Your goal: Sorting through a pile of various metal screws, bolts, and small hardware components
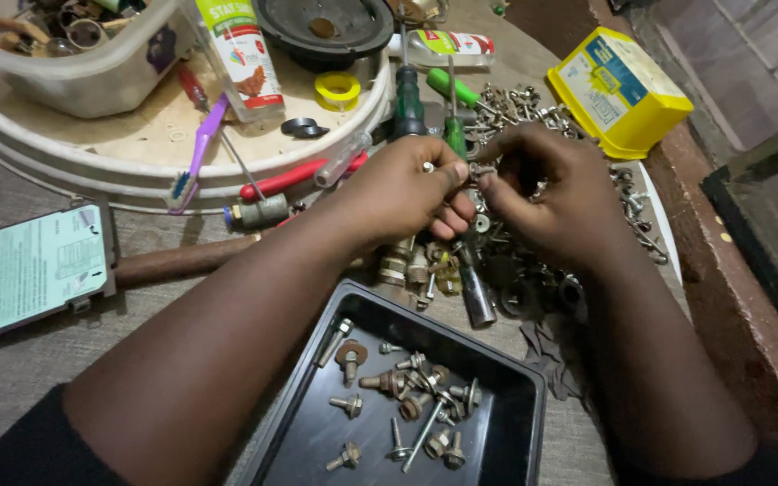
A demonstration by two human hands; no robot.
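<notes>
My left hand [402, 193] and my right hand [547, 193] meet above a heap of loose metal bolts, nuts and washers [506, 270]. Both pinch one small metal bolt [477, 169] between their fingertips. Below my forearms lies a black rectangular tray [515, 396] holding several bolts with washers and nuts. Green-handled screwdrivers [410, 99] lie just beyond my hands.
A round white tray [137, 166] at the back holds a purple toothbrush, a bottle, yellow tape and a clear tub. A yellow plastic box [619, 90] sits at the right. A pale green printed board [24, 270] lies left. A wooden edge [731, 297] runs along the right.
</notes>
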